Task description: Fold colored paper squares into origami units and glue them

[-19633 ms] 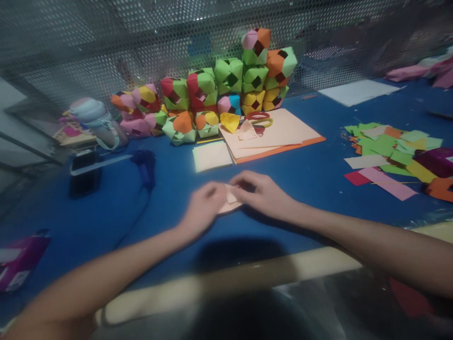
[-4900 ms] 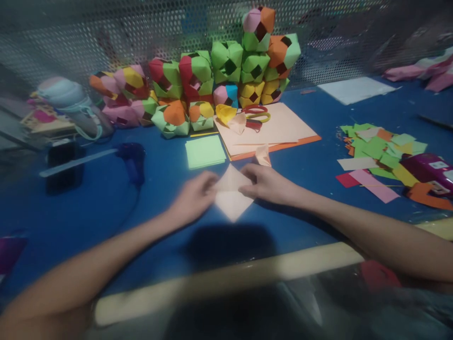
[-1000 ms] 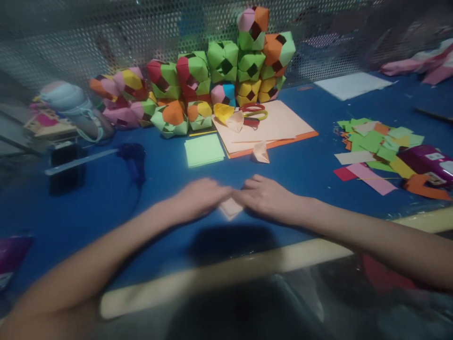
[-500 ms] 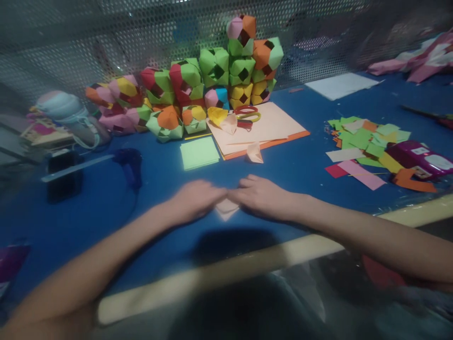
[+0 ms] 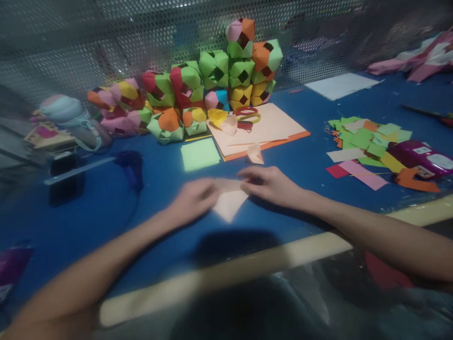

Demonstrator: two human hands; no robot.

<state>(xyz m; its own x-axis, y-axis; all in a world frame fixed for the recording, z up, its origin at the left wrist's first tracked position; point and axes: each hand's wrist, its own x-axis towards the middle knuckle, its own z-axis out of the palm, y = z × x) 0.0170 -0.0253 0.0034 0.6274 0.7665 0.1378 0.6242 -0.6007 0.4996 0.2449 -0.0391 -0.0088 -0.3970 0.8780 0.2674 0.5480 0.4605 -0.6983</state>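
A small peach sheet of origami paper [image 5: 230,204] with creases lies on the blue table, one corner pointing at me. My left hand [image 5: 194,197] is blurred, its fingers and thumb closed on the paper's left side. At the right side, my right hand [image 5: 271,185] pinches the other corner between thumb and fingers. Just beyond the hands stands a small folded peach paper piece [image 5: 255,154]. A stack of pale green paper squares [image 5: 200,154] sits ahead of my left hand.
Colourful folded-paper balls [image 5: 187,82] are piled along the mesh. Scissors [image 5: 247,115] rest on larger peach sheets [image 5: 279,123]. Paper scraps [image 5: 364,137] and a purple box-like object [image 5: 419,158] are at right. A blue glue gun [image 5: 130,165], a phone [image 5: 65,182] and a bottle [image 5: 76,118] are at left.
My hands, close together on the folded paper before, have moved apart. The peach paper is now opened wider, with more of its surface showing.
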